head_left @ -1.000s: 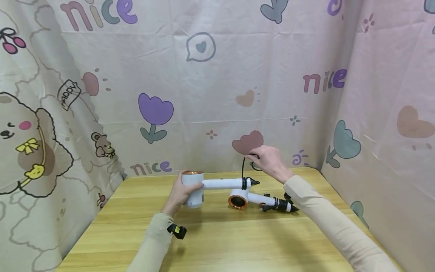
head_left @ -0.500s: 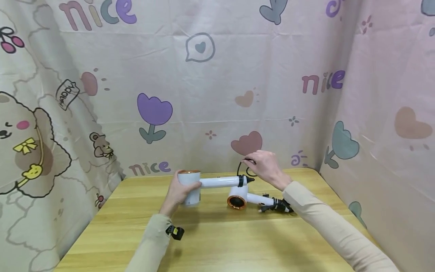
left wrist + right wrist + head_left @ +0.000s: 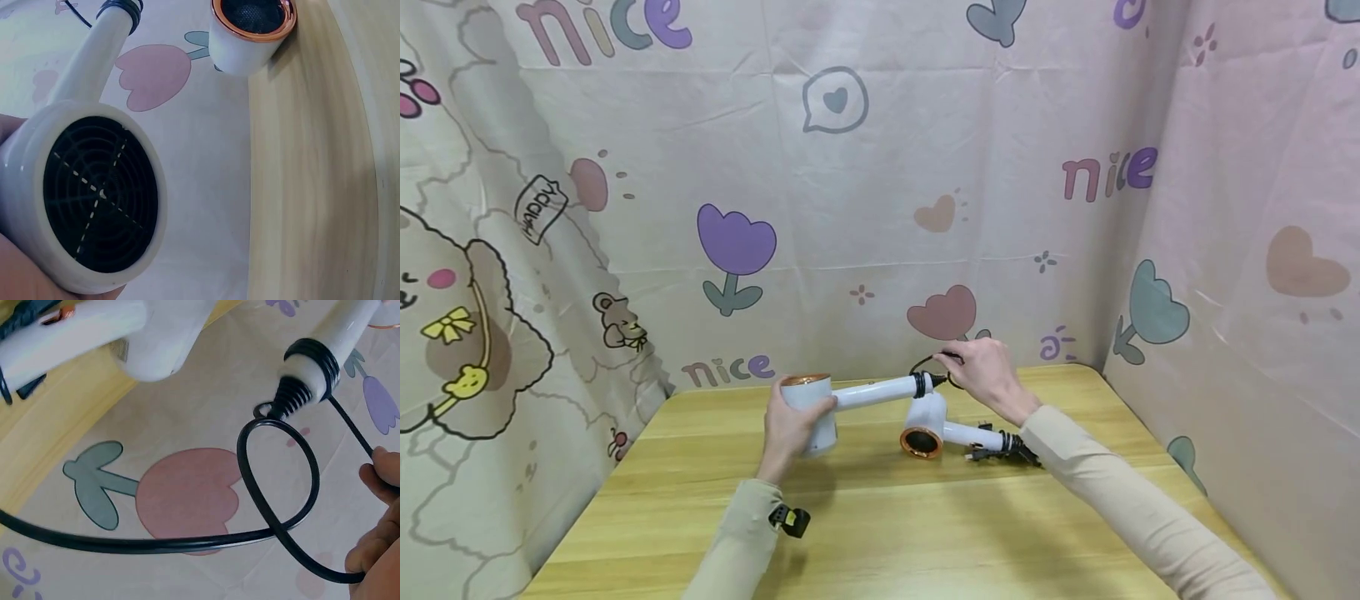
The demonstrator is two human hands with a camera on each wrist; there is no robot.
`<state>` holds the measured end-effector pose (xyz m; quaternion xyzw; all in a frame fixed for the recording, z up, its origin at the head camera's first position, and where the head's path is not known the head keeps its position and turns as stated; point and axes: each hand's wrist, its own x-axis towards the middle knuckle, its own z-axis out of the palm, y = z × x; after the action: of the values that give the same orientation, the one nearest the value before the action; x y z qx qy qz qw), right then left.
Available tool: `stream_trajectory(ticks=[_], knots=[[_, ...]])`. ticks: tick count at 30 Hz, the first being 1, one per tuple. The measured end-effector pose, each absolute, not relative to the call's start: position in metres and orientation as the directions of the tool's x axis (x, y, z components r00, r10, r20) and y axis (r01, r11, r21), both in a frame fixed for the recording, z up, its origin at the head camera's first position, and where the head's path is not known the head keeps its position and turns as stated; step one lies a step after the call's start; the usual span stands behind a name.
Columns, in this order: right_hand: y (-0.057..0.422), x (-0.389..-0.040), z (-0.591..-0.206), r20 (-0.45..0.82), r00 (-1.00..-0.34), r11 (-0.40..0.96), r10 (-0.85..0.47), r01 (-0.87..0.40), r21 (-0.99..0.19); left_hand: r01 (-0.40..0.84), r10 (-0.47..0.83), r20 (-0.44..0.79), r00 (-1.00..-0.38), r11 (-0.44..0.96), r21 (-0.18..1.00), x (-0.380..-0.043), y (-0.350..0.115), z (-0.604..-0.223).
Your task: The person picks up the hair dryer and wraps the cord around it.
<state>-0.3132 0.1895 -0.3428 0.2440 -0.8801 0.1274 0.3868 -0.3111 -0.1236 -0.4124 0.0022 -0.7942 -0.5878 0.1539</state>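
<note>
My left hand [image 3: 784, 432] grips the barrel of a white hair dryer [image 3: 872, 393], held above the table with its handle pointing right and slightly up. In the left wrist view its dark round intake grille [image 3: 100, 194] faces the camera. A black power cord [image 3: 156, 545] is wound around the handle's end, and a loose loop of it hangs in the right wrist view. My right hand [image 3: 990, 377] pinches a stretch of that cord just beyond the handle tip. A second white hair dryer [image 3: 973, 436] with a copper-coloured rim lies on the table, its cord bundled around its handle.
The wooden table [image 3: 880, 533] reaches back to a patterned curtain [image 3: 850, 208], which also hangs along both sides. The second dryer's plug and cord bundle [image 3: 1000, 450] lie under my right forearm. A black camera strap [image 3: 790, 520] sits on my left wrist.
The held hair dryer has shifted slightly left and its handle end has tilted upward. My right hand has lowered a little, and the cord between it and the handle now slants instead of standing upright.
</note>
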Motion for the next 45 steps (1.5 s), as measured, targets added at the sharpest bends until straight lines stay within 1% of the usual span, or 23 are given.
stream_trajectory(ticks=[6,8,11,14,17,21,23,25,28,32,34,35,37,39,42,44,45], knots=[[0.195,-0.317,-0.339,0.745,-0.562,0.881,-0.359,-0.469,0.071,0.197,-0.147,0.259,-0.955,0.341,0.919,-0.312,-0.127,-0.410],[0.194,-0.316,-0.340,0.730,-0.581,0.884,-0.360,-0.462,0.069,0.202,-0.149,0.268,-0.952,0.353,0.913,-0.313,-0.126,-0.409],[0.191,-0.313,-0.342,0.700,-0.622,0.883,-0.352,-0.469,0.026,0.221,-0.167,0.294,-0.941,0.356,0.908,-0.313,-0.123,-0.408],[0.185,-0.310,-0.347,0.680,-0.654,0.881,-0.331,-0.472,-0.025,0.253,-0.223,0.349,-0.910,0.366,0.896,-0.312,-0.119,-0.408],[0.179,-0.308,-0.352,0.668,-0.675,0.877,-0.313,-0.475,-0.069,0.288,-0.299,0.412,-0.861,0.381,0.878,-0.310,-0.113,-0.407],[0.173,-0.306,-0.358,0.666,-0.684,0.876,-0.296,-0.473,-0.096,0.321,-0.391,0.454,-0.801,0.360,0.876,-0.309,-0.106,-0.405],[0.171,-0.306,-0.362,0.673,-0.679,0.874,-0.293,-0.476,-0.100,0.324,-0.430,0.441,-0.788,0.319,0.891,-0.310,-0.104,-0.404],[0.170,-0.306,-0.366,0.681,-0.671,0.867,-0.295,-0.488,-0.104,0.313,-0.467,0.400,-0.789,0.256,0.915,-0.311,-0.103,-0.403],[0.169,-0.305,-0.372,0.684,-0.661,0.844,-0.308,-0.521,-0.124,0.271,-0.495,0.287,-0.820,0.106,0.957,-0.314,-0.103,-0.401],[0.170,-0.305,-0.382,0.657,-0.672,0.800,-0.343,-0.575,-0.172,0.200,-0.458,0.105,-0.883,-0.164,0.966,-0.318,-0.105,-0.398],[0.172,-0.307,-0.385,0.620,-0.698,0.773,-0.358,-0.594,-0.223,0.165,-0.419,0.035,-0.907,-0.279,0.946,-0.319,-0.107,-0.397],[0.173,-0.308,-0.387,0.594,-0.721,0.757,-0.357,-0.596,-0.268,0.143,-0.396,0.004,-0.918,-0.324,0.935,-0.320,-0.108,-0.397],[0.178,-0.312,-0.389,0.529,-0.773,0.715,-0.349,-0.585,-0.383,0.101,-0.347,-0.047,-0.937,-0.397,0.912,-0.320,-0.110,-0.396],[0.185,-0.317,-0.390,0.438,-0.827,0.635,-0.352,-0.554,-0.538,0.057,-0.301,-0.086,-0.950,-0.437,0.897,-0.320,-0.113,-0.395],[0.195,-0.325,-0.389,0.283,-0.874,0.480,-0.394,-0.458,-0.748,-0.006,-0.227,-0.125,-0.966,-0.464,0.886,-0.320,-0.117,-0.393],[0.202,-0.330,-0.389,0.171,-0.890,0.402,-0.423,-0.353,-0.845,-0.045,-0.172,-0.137,-0.975,-0.451,0.891,-0.319,-0.119,-0.392],[0.205,-0.334,-0.388,0.125,-0.894,0.383,-0.431,-0.306,-0.872,-0.059,-0.147,-0.137,-0.980,-0.439,0.896,-0.319,-0.121,-0.392]])
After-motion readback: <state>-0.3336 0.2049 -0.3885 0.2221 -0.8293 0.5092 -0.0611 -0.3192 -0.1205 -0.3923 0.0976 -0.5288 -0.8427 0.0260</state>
